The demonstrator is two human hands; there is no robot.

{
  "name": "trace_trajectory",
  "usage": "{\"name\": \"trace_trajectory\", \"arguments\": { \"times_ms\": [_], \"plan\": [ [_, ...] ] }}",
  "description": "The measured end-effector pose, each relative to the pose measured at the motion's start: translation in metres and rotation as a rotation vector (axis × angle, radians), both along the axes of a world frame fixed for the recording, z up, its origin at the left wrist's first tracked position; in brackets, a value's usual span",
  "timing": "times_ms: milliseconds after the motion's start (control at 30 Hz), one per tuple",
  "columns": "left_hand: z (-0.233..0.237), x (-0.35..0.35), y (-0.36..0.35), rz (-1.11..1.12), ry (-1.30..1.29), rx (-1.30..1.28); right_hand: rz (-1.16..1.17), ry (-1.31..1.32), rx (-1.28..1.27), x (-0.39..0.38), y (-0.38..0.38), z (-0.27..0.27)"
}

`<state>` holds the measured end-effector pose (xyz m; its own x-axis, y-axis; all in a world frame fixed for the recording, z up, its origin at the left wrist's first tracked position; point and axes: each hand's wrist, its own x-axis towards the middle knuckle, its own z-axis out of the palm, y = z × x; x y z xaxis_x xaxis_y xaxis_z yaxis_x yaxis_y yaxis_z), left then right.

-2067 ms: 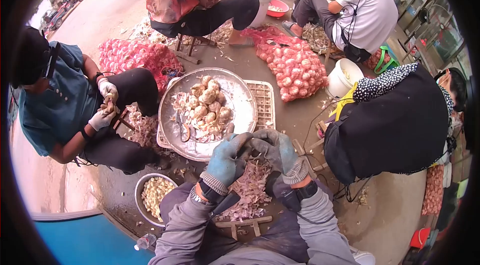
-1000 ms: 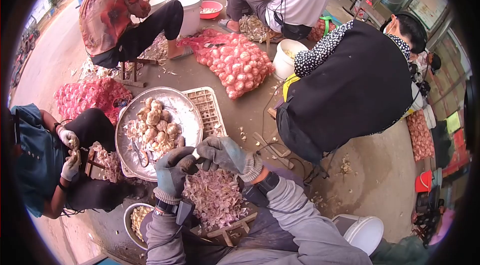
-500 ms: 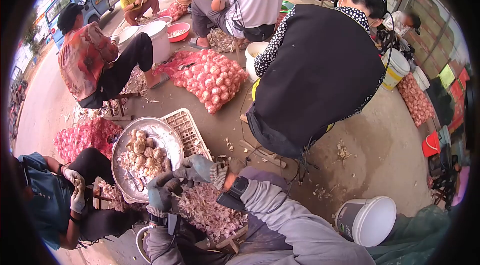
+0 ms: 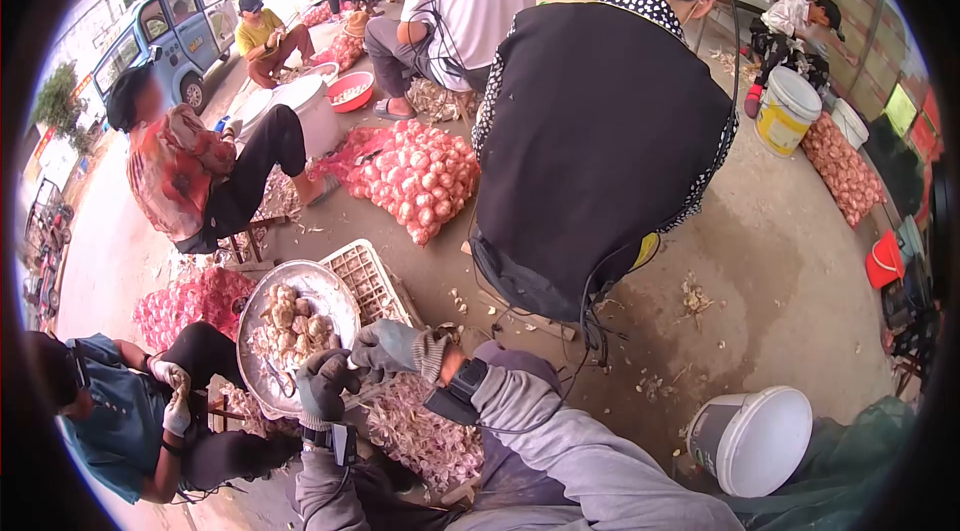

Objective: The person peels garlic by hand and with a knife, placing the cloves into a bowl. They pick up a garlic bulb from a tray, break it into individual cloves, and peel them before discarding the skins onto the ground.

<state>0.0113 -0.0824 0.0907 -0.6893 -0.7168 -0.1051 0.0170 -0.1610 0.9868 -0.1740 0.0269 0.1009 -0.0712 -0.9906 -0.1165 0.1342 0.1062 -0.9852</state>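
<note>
My left hand point(image 4: 326, 387) and my right hand point(image 4: 388, 349), both in dirty grey work gloves, meet with fingers pinched together just beside the rim of a round metal basin point(image 4: 247, 363). A small pale piece, apparently a garlic clove point(image 4: 352, 363), shows between their fingertips; the gloves cover most of it. In the basin lies a heap of garlic bulbs point(image 4: 290, 319) with loose skins. Below my hands spreads a pile of pinkish garlic skins point(image 4: 425, 431).
A plastic crate point(image 4: 362, 276) adjoins the basin. Mesh sacks of garlic point(image 4: 415, 181) lie ahead. A person in a black vest point(image 4: 600, 151) sits close in front; another in a teal shirt point(image 4: 115, 411) sits at left. A white-lidded bucket point(image 4: 765, 441) lies tipped at right.
The view has shifted slightly. My hands stay together over the skins, and a small pale piece now shows between them.
</note>
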Motion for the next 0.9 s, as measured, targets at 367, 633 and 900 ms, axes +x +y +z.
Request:
{"name": "trace_trajectory", "arguments": {
  "times_ms": [367, 633, 900],
  "plan": [
    [0.001, 0.014, 0.074, 0.067, -0.017, -0.034, -0.075, -0.025, -0.071, 0.011, 0.046, -0.026],
    [-0.008, 0.044, 0.098, 0.086, 0.033, -0.047, 0.049, -0.112, 0.030, 0.036, 0.077, -0.022],
    [0.019, 0.062, 0.115, 0.006, -0.107, -0.005, 0.135, -0.180, 0.060, 0.045, 0.099, -0.020]
  ]
}}
